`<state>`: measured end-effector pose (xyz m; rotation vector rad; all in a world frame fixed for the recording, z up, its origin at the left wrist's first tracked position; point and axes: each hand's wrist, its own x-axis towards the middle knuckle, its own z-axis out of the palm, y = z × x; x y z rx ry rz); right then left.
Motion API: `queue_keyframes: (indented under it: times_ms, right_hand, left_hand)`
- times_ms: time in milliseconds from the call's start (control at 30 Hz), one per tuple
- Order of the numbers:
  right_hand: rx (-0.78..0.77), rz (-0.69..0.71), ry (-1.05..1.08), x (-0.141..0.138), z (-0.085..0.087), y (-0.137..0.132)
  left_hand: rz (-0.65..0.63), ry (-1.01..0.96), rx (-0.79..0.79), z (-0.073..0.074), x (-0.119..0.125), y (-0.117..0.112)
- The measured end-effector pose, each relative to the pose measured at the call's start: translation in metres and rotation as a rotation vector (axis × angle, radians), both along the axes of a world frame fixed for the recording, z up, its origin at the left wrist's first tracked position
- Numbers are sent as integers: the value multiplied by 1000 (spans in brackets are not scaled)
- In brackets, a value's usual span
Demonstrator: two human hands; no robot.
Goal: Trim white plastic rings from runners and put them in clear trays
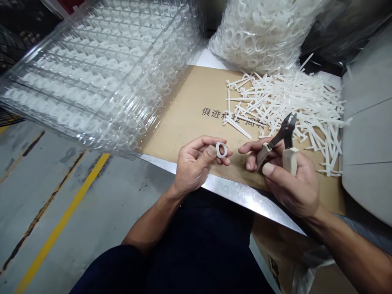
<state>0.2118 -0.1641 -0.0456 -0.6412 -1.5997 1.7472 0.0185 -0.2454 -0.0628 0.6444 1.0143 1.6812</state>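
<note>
Between the thumb and fingers of my left hand (196,163) is a small white plastic ring (217,150), held upright near the front edge of the table. My right hand (290,179) has a pair of side cutters (287,132) with pale handles resting in it. Their dark jaws point up and away, slightly parted, with nothing visible between them. The ring and the cutters are apart. Just beyond the cutters lies a loose pile of white plastic sprues (284,98), thin sticks with small stubs.
Stacked clear plastic trays (101,73) full of white rings stand at the left, overhanging the table edge. A clear bag of rings (257,36) sits at the back. Brown cardboard (174,118) covers the table. A grey panel (367,134) borders the right side.
</note>
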Motion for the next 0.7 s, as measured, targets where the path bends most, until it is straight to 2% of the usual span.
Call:
queue_keyframes:
  times_ms: [100, 167, 267, 333, 400, 467, 533, 600, 700]
  right_hand:
    - [17, 17, -18, 4, -5, 1]
    - [32, 16, -51, 6, -8, 3]
    - [63, -1, -89, 5, -11, 5]
    - [79, 6, -120, 4, -11, 5]
    - [94, 16, -148, 3, -9, 3]
    - [81, -6, -183, 1, -6, -2]
    - [31, -54, -201, 0, -5, -7]
    - [-36, -96, -192, -2, -6, -12]
    - [-137, -150, -180, -5, -13, -15]
  left_hand:
    - [-1, -56, -19, 4, -1, -4]
    - [-38, -68, -15, 17, -8, -13]
    - [-112, 38, 60, 51, -27, -33]
    - [-127, 190, 128, 82, -45, -44]
    - [-88, 382, 178, 115, -68, -45]
    - [13, 574, 215, 144, -97, -32]
    - [147, 735, 255, 168, -133, -3]
    - [224, 836, 260, 186, -174, 35]
    - [266, 925, 223, 202, -237, 95]
